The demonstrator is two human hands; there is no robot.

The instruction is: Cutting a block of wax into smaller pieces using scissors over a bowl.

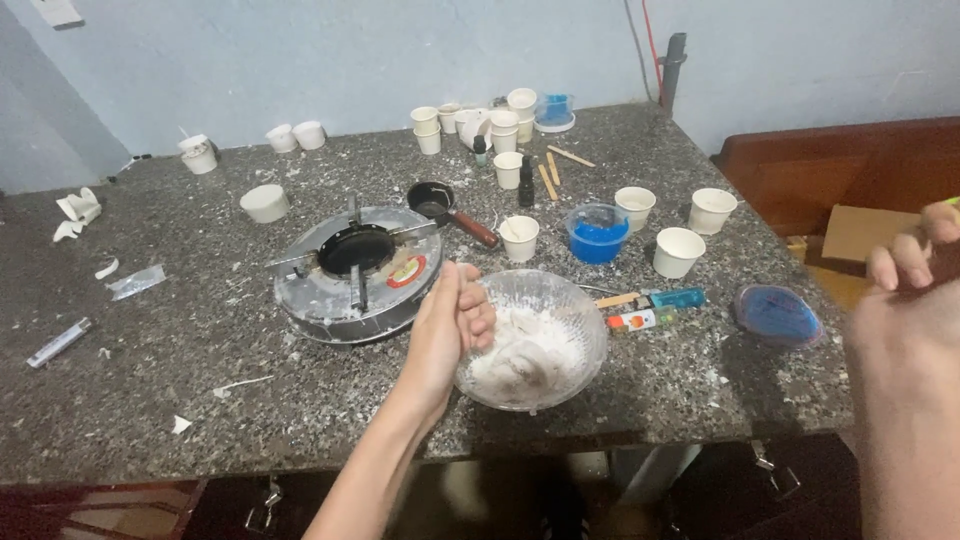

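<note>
the speckled grey stone table [200, 360] fills most of the frame, dusted with white powder and scraps. on it, left of centre, sits my round metal burner [352, 275] with a black pan ring in its middle. just right of that, at the centre bottom, is the clear glass bowl [535, 340] holding a heap of white flaky wax. my left hand [450, 325] comes up from the bottom centre and rests against the bowl's left rim, fingers curled shut around the edge, gripping it. my right hand [915, 300] is blurred at the far right edge of the frame, well apart from the bowl and off the table's side, fingers bent inward; i cannot tell whether it holds anything.

right of the bowl, a round blue lid [778, 314] lies flat. above the bowl stands a clear cup of blue liquid [598, 236], with white paper cups [678, 252] around it and more clustered at the upper centre. a small black ladle with a brown handle [447, 208] lies just above the burner. touching the bowl's right side are two lighters [655, 308], one blue, one orange and white. a grey tube [58, 342] lies at the far left.
</note>
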